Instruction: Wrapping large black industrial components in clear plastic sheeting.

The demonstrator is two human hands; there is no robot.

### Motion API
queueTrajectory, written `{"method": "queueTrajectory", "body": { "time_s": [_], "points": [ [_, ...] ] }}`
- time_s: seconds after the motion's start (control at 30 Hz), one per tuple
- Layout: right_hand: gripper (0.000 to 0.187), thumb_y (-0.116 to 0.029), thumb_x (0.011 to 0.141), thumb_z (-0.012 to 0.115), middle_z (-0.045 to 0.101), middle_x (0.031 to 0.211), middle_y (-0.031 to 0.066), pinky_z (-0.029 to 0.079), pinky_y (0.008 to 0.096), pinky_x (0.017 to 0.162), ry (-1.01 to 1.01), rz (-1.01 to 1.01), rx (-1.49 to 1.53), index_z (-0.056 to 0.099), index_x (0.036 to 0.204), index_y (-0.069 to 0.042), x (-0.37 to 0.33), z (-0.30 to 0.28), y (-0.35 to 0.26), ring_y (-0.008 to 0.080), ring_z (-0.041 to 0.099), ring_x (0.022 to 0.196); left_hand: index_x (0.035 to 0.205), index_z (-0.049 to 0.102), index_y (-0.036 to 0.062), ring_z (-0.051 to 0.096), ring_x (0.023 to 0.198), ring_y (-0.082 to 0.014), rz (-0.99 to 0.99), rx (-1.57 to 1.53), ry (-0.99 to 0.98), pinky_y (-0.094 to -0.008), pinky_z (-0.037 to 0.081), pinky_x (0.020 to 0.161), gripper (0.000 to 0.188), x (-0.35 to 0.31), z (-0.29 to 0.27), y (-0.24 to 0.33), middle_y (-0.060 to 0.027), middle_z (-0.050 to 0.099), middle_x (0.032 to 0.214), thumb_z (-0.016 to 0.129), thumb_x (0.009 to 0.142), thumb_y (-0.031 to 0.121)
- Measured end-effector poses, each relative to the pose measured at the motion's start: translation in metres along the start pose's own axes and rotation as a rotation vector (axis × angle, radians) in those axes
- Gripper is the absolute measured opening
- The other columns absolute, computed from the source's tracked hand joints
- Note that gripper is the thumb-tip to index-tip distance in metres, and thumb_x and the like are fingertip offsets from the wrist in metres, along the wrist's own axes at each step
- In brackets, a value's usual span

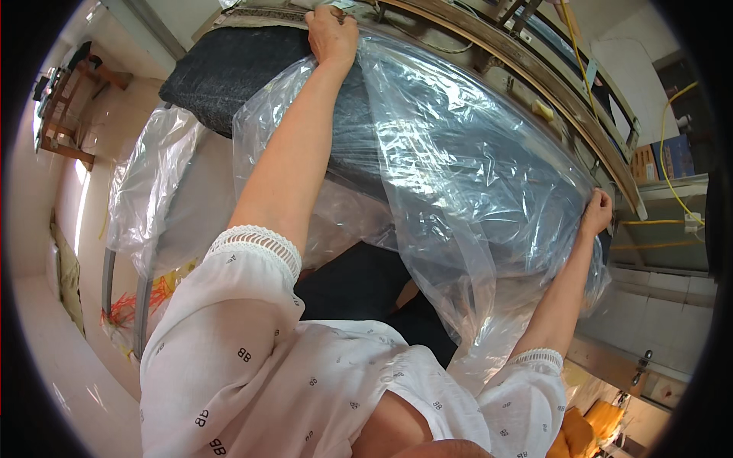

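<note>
The left hand (333, 34), upper middle, curls at the clear plastic (458, 145); its grip I cannot tell. The right hand (598, 212), at right, pinches the plastic's edge. The plastic partly covers a dark bundle (225, 69), upper left to centre: apparently being spread, calling for an even pull.

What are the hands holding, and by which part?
The right hand holds the clear plastic by its right end. Whether the left hand holds plastic or the black fabric can't be told.
</note>
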State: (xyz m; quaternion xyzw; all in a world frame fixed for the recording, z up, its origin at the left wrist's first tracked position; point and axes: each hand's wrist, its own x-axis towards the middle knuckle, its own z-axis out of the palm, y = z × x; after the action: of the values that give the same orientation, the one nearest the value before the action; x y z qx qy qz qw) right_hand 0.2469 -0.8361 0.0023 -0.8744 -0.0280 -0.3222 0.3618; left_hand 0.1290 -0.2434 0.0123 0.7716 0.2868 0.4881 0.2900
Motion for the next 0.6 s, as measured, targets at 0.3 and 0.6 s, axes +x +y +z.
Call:
{"method": "queueTrajectory", "body": {
  "time_s": [0.3,0.6],
  "points": [
    [0.044,-0.034,0.073,0.068,0.050,0.090,0.0177,0.038,0.0398,0.081,0.141,0.029,-0.327,0.050,0.081,0.005,0.003,0.001,0.003,0.0310,0.046,0.087,0.085,0.049,-0.0020,0.058,0.080,-0.0254,-0.308,-0.259,0.162,-0.0364,0.050,0.066,0.020,0.017,0.010,-0.030,-0.0160,0.054,0.088,0.061,0.075,0.010],
    [0.044,-0.031,0.084,0.052,0.057,0.056,0.0164,0.038,0.0408,0.055,0.185,-0.003,-0.100,0.061,0.066,0.009,0.003,-0.014,-0.011,0.0205,0.048,0.053,0.101,0.060,0.0043,0.051,0.102,-0.0358,-0.313,0.122,-0.105,-0.0456,0.037,0.087,0.042,0.015,-0.022,0.007,-0.0187,0.055,0.108,0.053,0.079,0.039]
  ]
}}
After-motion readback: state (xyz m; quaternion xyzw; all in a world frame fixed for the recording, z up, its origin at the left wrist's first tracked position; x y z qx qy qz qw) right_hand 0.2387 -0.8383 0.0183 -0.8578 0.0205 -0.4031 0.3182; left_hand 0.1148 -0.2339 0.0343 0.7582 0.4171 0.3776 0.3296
